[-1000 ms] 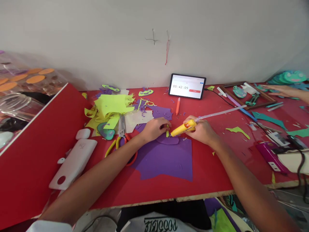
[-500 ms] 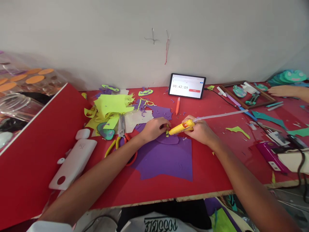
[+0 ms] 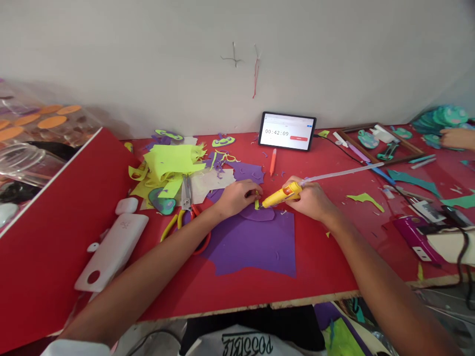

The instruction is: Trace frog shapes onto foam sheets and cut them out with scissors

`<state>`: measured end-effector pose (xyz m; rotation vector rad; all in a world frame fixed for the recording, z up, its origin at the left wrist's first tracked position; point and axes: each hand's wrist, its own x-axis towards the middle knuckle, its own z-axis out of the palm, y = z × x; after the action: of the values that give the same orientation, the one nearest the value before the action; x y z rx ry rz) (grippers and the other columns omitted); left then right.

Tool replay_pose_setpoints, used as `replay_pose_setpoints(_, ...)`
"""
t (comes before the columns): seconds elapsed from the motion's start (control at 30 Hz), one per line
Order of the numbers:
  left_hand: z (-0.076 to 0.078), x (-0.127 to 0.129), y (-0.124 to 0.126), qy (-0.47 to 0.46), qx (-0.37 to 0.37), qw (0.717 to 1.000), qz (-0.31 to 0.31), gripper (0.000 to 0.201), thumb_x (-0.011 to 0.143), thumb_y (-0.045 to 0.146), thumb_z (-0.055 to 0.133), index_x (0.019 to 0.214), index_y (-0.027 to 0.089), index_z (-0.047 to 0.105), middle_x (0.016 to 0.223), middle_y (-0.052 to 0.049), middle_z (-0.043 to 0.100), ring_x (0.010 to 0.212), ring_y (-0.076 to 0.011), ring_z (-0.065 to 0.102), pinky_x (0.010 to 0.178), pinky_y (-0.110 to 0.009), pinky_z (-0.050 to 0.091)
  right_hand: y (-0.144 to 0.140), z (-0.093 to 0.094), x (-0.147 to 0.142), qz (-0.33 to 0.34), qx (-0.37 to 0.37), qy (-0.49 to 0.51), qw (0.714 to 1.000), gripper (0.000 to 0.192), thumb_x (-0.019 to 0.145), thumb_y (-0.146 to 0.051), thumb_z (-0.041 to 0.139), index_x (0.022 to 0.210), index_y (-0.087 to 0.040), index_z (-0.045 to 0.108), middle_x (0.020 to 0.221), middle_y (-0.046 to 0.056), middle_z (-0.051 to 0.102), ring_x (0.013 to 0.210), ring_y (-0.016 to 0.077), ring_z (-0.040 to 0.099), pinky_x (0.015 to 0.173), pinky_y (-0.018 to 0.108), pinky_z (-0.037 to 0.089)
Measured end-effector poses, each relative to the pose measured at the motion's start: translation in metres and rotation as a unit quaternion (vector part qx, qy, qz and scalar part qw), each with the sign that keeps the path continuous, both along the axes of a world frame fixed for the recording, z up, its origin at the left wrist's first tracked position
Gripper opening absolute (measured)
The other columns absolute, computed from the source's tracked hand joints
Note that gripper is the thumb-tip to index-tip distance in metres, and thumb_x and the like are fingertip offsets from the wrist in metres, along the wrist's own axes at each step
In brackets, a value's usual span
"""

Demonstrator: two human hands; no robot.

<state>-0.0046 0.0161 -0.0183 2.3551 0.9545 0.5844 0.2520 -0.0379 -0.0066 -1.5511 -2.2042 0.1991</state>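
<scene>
Here the right hand (image 3: 313, 200) grips the yellow glue gun (image 3: 278, 197), lying low, nozzle pointing left at a yellow-green scrap (image 3: 257, 203) pinched by the left hand (image 3: 237, 197).

You are sitting at a craft workbench, a small handmade-decoration workshop by the look of it. The red tabletop (image 3: 326, 267) against a bare wall is strewn with foam offcuts: a yellow-green heap (image 3: 168, 165), a purple sheet (image 3: 256, 244), teal shapes (image 3: 411, 182). Scissors (image 3: 187, 194) lie among the scraps, a glue gun (image 3: 280, 196) with its clear stick is in use, and a marker (image 3: 273, 161) lies near a tablet (image 3: 287, 132) showing a running timer. To your right, finished teal cut-outs (image 3: 443, 117) are stacked where another person's hand (image 3: 453, 137) works.
</scene>
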Motion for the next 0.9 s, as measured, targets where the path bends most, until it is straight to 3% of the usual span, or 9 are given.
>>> replay_pose_setpoints(0.17,-0.0008,-0.0007,0.0003,-0.001,-0.001,1.0,-0.001,0.02,0.086,0.01,0.061,0.098,0.02,0.074,0.095,-0.002,0.073,0.08,-0.0132,0.064,0.07,-0.023,0.042,0.0,0.0003,0.0011,-0.005,0.012,-0.009,1.0,0.009,0.08,-0.021,0.059,0.088,-0.023,0.056,0.08,0.003,0.072,0.066,0.0215,0.066,0.061,0.03,0.041)
replay_pose_setpoints(0.37,0.0021,0.0001,-0.0014,-0.001,-0.004,1.0,0.002,0.019,0.086,0.011,0.062,0.097,0.02,0.074,0.093,-0.001,0.072,0.08,-0.0133,0.064,0.071,-0.024,0.042,-0.0003,0.0,-0.0022,0.018,-0.001,0.023,1.0,0.005,0.084,-0.022,0.059,0.089,-0.024,0.058,0.09,0.005,0.073,0.074,0.0214,0.068,0.066,0.03,0.044)
replay_pose_setpoints(0.9,0.0014,0.0001,-0.0012,-0.005,-0.008,1.0,0.001,0.02,0.086,0.009,0.061,0.097,0.021,0.074,0.095,-0.001,0.073,0.081,-0.013,0.064,0.07,-0.023,0.042,0.0,0.0018,-0.0042,0.013,0.008,-0.016,1.0,0.007,0.083,-0.021,0.056,0.088,-0.023,0.06,0.091,0.005,0.073,0.065,0.0194,0.062,0.065,0.031,0.042)
